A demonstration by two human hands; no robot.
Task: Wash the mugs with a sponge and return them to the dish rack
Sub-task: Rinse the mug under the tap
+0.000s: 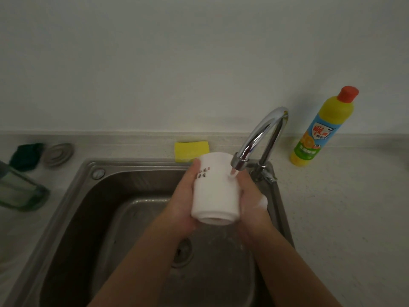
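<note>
Mug (215, 191) is held over the sink (73, 196), just below the tap (265, 134) spout. It is white and tilted, with one end turned toward the camera; whether that end is mouth or base cannot be told. Small dark print is seen on its left side. Left hand (183, 196) is clamped on the left side of the mug, thumb laid up along the wall. Right hand (250, 196) is clamped on the right side, with foam (262, 201) seen on its back. A thin water stream (232, 173) is seen falling from the spout onto the mug beside the right thumb. Drain (182, 251) is seen below the left forearm.

Yellow sponge (188, 149) is left on the counter (343, 207) behind the sink, partly hidden by the mug. Detergent bottle (318, 131) is stood upright right of the tap. A green scrubber (25, 157) and grey disc (57, 154) are seen at far left, touching or nearly so, with a green-tinted container (20, 191) cut off by the frame edge.
</note>
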